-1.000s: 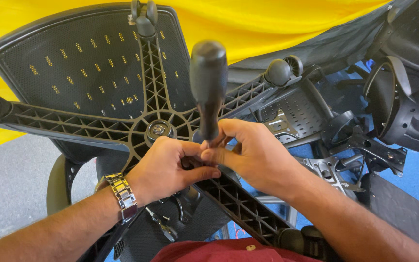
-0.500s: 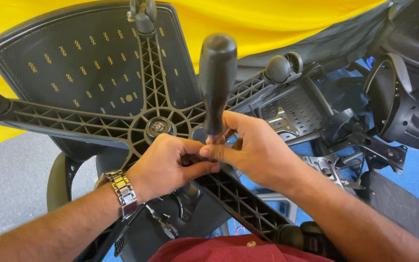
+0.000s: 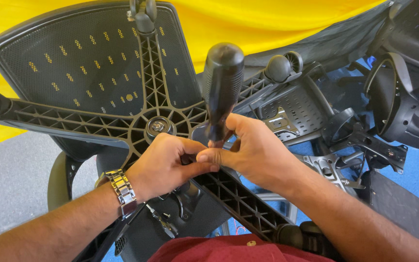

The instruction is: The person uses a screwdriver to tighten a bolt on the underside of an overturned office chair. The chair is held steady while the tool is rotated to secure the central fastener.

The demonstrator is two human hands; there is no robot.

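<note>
The screwdriver (image 3: 222,90) handle has tilted upright beside the star base (image 3: 158,127) hub; right hand (image 3: 255,153) clamped on its shaft, left hand (image 3: 163,165) pinching alongside; stiff, light, best gripped by the handle.

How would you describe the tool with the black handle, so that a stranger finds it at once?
Find the black five-armed chair base lying across the picture's middle. Just right of its round hub, both hands meet: the left hand and the right hand. The tool rises upright from between them; unlike the small round casters at the arm ends, its handle is a long, thick, smooth cylinder.
</note>
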